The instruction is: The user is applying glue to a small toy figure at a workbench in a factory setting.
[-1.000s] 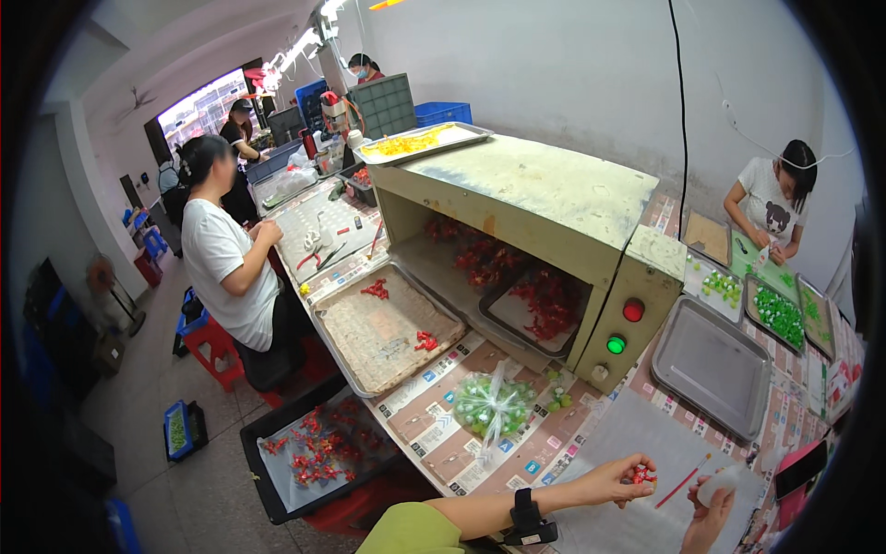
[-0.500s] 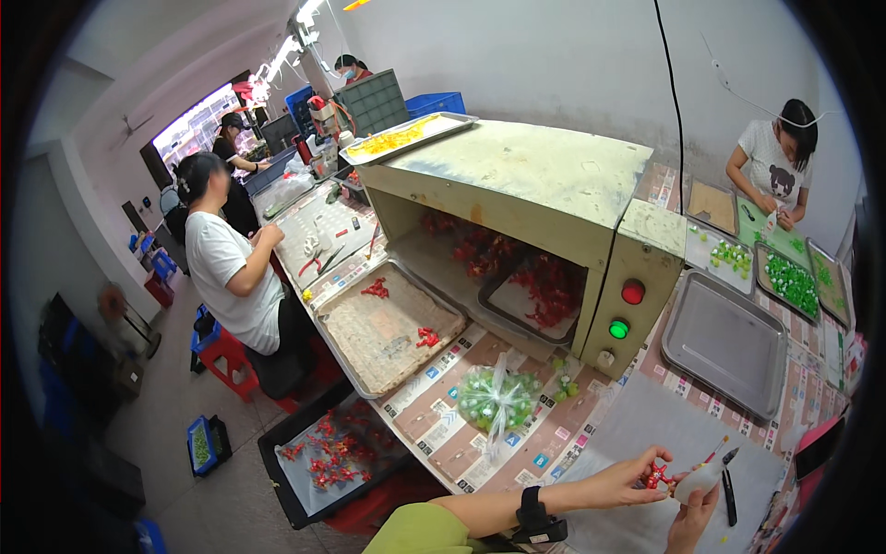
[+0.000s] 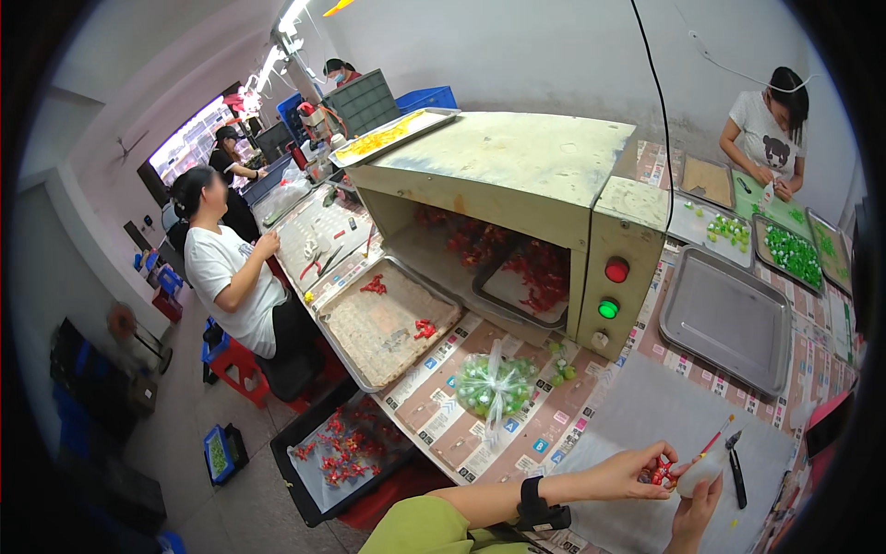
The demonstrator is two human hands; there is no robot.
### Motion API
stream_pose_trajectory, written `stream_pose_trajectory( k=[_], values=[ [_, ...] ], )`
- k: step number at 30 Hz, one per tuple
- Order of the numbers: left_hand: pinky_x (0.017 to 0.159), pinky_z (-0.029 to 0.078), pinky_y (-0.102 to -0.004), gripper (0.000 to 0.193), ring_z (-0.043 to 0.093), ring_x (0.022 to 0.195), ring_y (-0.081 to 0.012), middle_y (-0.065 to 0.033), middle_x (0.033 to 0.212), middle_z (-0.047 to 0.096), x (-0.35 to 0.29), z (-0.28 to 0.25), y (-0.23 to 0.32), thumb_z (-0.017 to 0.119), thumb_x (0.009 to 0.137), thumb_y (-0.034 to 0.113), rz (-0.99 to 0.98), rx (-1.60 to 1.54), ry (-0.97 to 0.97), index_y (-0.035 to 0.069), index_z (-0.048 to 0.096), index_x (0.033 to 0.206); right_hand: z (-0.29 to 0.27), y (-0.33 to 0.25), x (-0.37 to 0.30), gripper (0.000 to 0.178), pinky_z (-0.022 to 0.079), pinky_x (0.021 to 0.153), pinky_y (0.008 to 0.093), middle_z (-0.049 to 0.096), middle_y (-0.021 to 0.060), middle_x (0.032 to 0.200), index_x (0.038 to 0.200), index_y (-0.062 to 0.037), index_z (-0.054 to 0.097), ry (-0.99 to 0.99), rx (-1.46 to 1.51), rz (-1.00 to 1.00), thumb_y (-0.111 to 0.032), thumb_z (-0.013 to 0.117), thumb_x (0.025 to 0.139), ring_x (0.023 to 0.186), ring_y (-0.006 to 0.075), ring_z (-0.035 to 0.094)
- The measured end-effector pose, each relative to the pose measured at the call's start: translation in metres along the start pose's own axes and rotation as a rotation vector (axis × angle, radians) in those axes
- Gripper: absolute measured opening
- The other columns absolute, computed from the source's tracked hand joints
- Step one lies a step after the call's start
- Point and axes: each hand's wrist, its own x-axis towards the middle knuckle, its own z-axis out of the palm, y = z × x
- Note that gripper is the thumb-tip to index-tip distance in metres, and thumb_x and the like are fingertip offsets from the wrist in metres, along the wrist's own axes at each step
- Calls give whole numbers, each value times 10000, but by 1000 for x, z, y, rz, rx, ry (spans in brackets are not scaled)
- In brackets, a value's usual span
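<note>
Over the sheet (image 3: 628, 420) on the desk (image 3: 528, 417), your left hand (image 3: 635, 473) pinches the red piece (image 3: 662, 474) just left of the bottle (image 3: 701, 475) clasped in your right hand (image 3: 696, 510), its tip seemingly turned toward the piece.

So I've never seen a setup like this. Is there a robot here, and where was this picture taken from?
No robot here: a person is working with two bare hands. The camera sits on that person's head and looks down; its wide fisheye lens makes straight edges bend. The left hand holds a small red piece, and the right hand holds a white rounded bottle close beside it. Beneath them lies a pale sheet, with a black-handled tool on it. Farther off on the table are a knotted clear bag of green pieces, a grey metal tray and a cream box-shaped machine, open at the front.
</note>
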Motion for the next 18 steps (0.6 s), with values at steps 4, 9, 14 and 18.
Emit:
stream_pose_trajectory(
  k=[4, 9, 14, 18],
  values=[
    [695, 398, -235, 491, 500, 754, -109, -51, 852, 530, -3, 2, 9, 629, 795, 242, 86, -84, -17, 70, 362, 1169, -9, 6, 1, 436, 449, 677, 279, 538, 104, 849, 1081, 12, 423, 52, -5, -42, -344, 536, 855, 780, 174, 552],
    [708, 413, -237, 483, 504, 761, -111, -53, 858, 513, -2, 4, 2, 597, 816, 252, 16, -66, 10, 71, 363, 1199, -7, -5, -1, 450, 459, 634, 282, 562, 119, 844, 1061, 16, 436, 12, -7, -34, -367, 538, 849, 731, 172, 558],
    [665, 405, -249, 441, 481, 707, -121, -42, 775, 495, -5, 1, 6, 611, 796, 253, -4, -1, 77, 68, 410, 1142, -10, 4, -3, 485, 460, 643, 286, 569, 123, 848, 1051, 12, 445, 26, -68, -55, -406, 551, 831, 718, 180, 567],
    [624, 391, -242, 423, 462, 662, -115, -34, 723, 480, -6, 1, 5, 627, 787, 266, 10, 73, 93, 70, 440, 1111, -1, -2, -3, 512, 463, 651, 288, 564, 113, 840, 1045, 7, 449, -17, -103, -56, -437, 562, 815, 735, 184, 571]
  ],
)
